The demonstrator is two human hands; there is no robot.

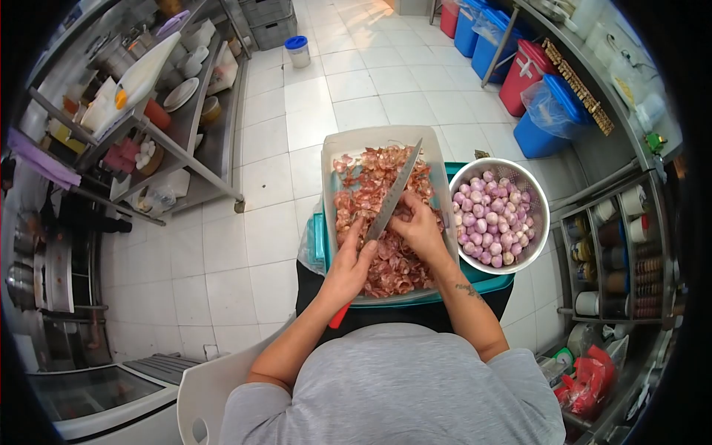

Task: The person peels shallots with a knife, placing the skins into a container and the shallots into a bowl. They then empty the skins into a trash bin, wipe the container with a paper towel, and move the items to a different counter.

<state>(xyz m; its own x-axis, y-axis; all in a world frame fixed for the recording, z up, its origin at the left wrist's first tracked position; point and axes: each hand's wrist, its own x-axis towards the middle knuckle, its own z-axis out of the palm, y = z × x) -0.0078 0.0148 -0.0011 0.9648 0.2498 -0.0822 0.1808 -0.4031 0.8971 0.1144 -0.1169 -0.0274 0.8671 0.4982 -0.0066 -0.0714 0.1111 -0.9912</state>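
A long knife point(397, 185) slants up and to the right, its blade tip towards the far end of a pale plastic tub point(331, 148). My left hand point(351, 263) is closed around the knife's lower part, and the red handle point(339, 316) shows below my wrist. My right hand point(417, 228) is beside the blade with its fingers curled together; what they hold, if anything, is hidden. Reddish-brown shallot skins point(393, 271) fill much of the tub under both hands. To the right, a white colander point(544, 194) holds many peeled purple shallots point(493, 219).
Teal plastic point(486, 285) shows under the tub and colander. A steel shelf rack point(215, 167) stands on the left. Blue bins point(545, 137) and a red bin point(523, 78) line the right. A white bucket point(297, 53) with a blue lid is on the tiled floor point(267, 252).
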